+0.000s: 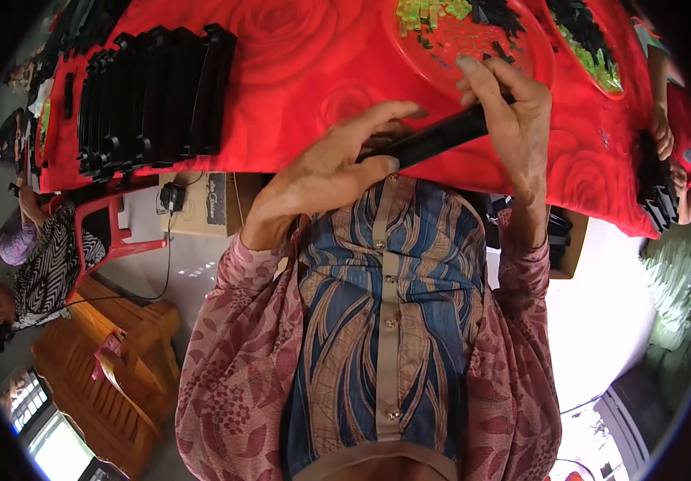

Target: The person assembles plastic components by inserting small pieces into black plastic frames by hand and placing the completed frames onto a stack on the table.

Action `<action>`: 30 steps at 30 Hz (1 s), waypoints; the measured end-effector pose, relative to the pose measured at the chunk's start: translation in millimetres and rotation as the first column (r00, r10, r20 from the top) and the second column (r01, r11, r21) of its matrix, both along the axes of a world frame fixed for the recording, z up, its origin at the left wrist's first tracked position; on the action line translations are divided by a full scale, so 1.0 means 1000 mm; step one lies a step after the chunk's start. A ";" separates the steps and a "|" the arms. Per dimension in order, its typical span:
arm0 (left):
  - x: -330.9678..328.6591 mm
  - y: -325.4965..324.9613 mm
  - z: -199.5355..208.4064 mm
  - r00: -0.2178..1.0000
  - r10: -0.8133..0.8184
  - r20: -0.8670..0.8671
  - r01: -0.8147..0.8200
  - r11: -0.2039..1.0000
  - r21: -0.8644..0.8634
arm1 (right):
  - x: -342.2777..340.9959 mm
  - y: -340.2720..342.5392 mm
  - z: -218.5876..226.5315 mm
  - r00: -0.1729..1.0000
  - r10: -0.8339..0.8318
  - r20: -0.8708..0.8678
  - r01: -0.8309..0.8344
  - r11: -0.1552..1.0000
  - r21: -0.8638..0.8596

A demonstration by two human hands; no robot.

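Note:
A long, narrow black plastic strip slants between my two hands, just above the near edge of the table. My left hand is closed round its lower left end, the thumb lying along it. At its upper right end is my right hand, thumb and bent fingers closed about it; the strip passes behind the thumb. Whether a small piece is also pinched at those fingertips is hidden. Just beyond my right hand, a round red tray bears yellow-green pieces and small black pieces.
A row of black plastic parts stands at the left on the red rose-patterned cloth. Another tray lies far right, near a co-worker's hands. People sit at the left by a red chair. A cardboard box stands below the table.

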State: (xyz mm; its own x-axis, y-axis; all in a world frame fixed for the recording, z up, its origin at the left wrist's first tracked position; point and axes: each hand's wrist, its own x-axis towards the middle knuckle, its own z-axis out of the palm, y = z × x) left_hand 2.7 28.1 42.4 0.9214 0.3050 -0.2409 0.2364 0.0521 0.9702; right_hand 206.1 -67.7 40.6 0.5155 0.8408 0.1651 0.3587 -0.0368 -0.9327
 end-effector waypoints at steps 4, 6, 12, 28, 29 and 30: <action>0.000 0.002 -0.012 0.998 0.029 0.054 -0.028 0.999 -0.019 | 0.000 0.008 -0.003 0.999 -0.045 0.008 0.044 0.988 0.150; 0.000 0.000 -0.015 0.994 0.053 0.097 -0.051 0.998 -0.025 | 0.002 0.007 -0.001 0.996 -0.082 0.021 0.078 0.986 0.149; 0.000 0.002 -0.028 0.993 0.055 0.100 -0.037 0.984 -0.176 | 0.000 0.005 0.005 0.993 -0.089 -0.073 0.096 0.990 0.100; 0.004 -0.015 -0.035 0.953 0.257 0.160 -0.147 0.855 -0.497 | -0.016 0.017 -0.003 0.962 0.005 -0.273 0.050 0.980 0.191; 0.004 -0.016 -0.034 0.950 0.267 0.162 -0.154 0.852 -0.500 | -0.016 0.015 -0.003 0.962 0.000 -0.274 0.054 0.981 0.188; 0.004 -0.016 -0.033 0.950 0.268 0.160 -0.156 0.852 -0.500 | -0.016 0.015 -0.003 0.971 -0.002 -0.238 0.038 0.988 0.149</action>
State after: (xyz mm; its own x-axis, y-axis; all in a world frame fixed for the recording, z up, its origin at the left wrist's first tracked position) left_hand 6.9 12.4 9.1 0.8930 0.3982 -0.2099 -0.0460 0.5446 0.8374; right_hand 190.3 -52.5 38.0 0.5717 0.8044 0.1614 0.1284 0.1066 -0.9860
